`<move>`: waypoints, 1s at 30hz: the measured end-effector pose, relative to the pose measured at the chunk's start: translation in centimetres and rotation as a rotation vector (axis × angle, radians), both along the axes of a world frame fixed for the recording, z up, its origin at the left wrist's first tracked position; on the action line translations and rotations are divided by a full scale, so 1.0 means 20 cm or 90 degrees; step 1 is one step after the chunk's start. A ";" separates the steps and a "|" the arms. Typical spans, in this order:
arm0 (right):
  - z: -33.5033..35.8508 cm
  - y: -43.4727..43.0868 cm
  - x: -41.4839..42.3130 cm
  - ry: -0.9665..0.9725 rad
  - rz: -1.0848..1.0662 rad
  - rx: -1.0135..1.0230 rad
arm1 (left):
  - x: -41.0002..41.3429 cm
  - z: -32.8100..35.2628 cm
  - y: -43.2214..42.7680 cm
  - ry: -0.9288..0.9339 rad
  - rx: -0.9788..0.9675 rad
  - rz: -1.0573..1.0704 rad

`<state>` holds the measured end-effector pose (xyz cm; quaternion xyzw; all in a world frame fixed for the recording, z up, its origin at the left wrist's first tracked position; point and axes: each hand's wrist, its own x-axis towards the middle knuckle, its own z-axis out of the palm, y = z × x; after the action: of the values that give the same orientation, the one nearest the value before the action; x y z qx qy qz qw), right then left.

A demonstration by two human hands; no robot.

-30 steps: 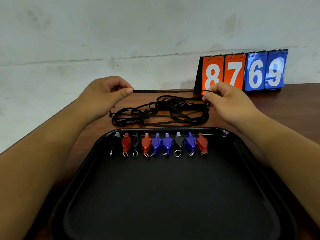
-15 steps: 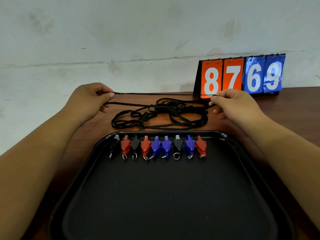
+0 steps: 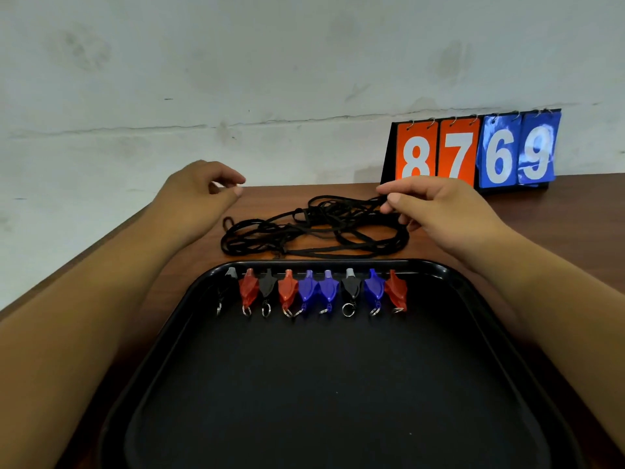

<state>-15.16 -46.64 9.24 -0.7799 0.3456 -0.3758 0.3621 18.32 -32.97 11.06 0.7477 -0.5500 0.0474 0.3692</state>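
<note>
- Black cord (image 3: 314,231) was the story here: the tangled heap lay on the worktop (image 3: 592,211), between the two sets of fingers and just past the tray's far rim.
- A second back, one strand ran taut from hand to hand. By this moment that line was gone, because the left hand (image 3: 199,194) had let go!
- Its fingers (image 3: 233,184) hung loosely curled, thumb close to the index tip, with nothing visible between them. They hovered off the heap's left end, clear of it.
- The right hand (image 3: 443,211) kept its hold, thumb and index fingertip pinching a strand at the heap's right end. The other fingers curled underneath against the loops.
- My reading: that single strand never came free of the tangle. It looked to have slackened back among the rest, so the separating would have to start again from the right-hand pinch.
- Nearer than both sets of fingers, the tray (image 3: 436,267) held nine whistles (image 3: 318,289) in a row along its far rim. They were red, blue and black, with split rings at their near ends and no cord on any of them yet.
- Beyond the right fingers, a flip scoreboard (image 3: 473,150) read 8769.
</note>
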 end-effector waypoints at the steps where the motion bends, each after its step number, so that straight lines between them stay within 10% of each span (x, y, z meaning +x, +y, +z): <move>1: 0.01 0.01 0.01 -0.009 0.023 0.000 | -0.04 0.01 0.00 -0.028 0.013 -0.021; 10: 0.06 0.15 0.06 0.037 0.124 -0.061 | -0.43 0.09 0.07 0.005 0.102 -0.299; 30: 0.04 0.22 0.09 0.050 0.228 0.001 | -0.50 0.07 0.04 0.286 -0.014 -0.343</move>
<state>-13.30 -42.30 10.14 -0.8428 0.2154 -0.2741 0.4100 8.32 -32.13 12.39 0.5634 -0.6319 -0.2114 0.4884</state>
